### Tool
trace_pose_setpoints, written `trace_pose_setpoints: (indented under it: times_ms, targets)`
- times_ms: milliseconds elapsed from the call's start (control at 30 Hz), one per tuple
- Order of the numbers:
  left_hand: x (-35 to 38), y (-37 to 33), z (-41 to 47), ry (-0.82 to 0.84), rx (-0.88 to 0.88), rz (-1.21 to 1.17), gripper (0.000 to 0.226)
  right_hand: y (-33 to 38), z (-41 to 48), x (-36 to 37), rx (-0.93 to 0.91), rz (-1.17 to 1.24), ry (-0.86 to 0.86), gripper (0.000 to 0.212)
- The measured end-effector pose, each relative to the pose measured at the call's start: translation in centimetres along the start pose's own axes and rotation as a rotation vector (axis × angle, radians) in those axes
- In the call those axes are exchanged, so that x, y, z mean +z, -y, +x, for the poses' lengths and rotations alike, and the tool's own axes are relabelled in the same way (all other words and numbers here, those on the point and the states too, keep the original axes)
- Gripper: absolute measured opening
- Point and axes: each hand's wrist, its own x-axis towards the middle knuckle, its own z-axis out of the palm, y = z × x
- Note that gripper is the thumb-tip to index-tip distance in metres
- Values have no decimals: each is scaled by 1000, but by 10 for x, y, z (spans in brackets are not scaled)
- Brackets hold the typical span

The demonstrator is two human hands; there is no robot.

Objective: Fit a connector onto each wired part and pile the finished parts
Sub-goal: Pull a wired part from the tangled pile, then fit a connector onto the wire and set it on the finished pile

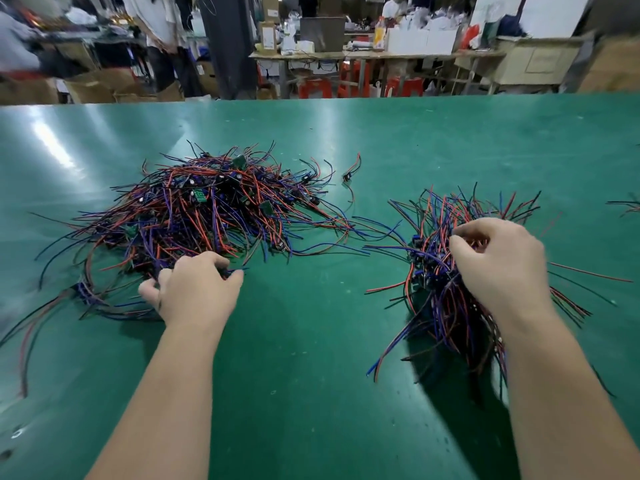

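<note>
A big loose heap of wired parts, small green boards with red, blue and black leads, covers the left middle of the green table. My left hand reaches into its near edge, fingers curled round a few dark wires. To the right stands a tighter bundle of wired parts with leads fanning up and out. My right hand lies on top of this bundle, fingers curled and pinching wires. No separate connector can be made out.
One stray wired part lies between the heaps toward the back. More wire ends show at the right edge. Beyond the table's far edge are work benches, cardboard boxes, red stools and people.
</note>
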Motion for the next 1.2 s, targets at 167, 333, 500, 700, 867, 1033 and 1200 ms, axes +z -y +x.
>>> trace_pose_setpoints:
  times_ms: [167,333,500,700,867,1033,1200]
  targets:
    - [-3,0,0,-103,2,-233,13,17,-14,14,-97,89,57,13]
    - [-8,-5,-3,-201,194,-550,19,28,-23,20,-171,140,91,11]
    - [-5,3,2,-211,4,-169,48,33,-27,23,-204,173,126,10]
    - [-7,16,12,83,-82,-157,35,34,-28,23,-187,209,146,11]
    - [-10,8,9,-160,-63,-256,27,35,-29,23,-176,220,164,11]
    - [-15,5,9,-419,15,-602,39,34,-29,25,-167,220,163,12]
    - [-18,-1,5,-547,126,-1006,28,38,-30,28,-87,328,215,12]
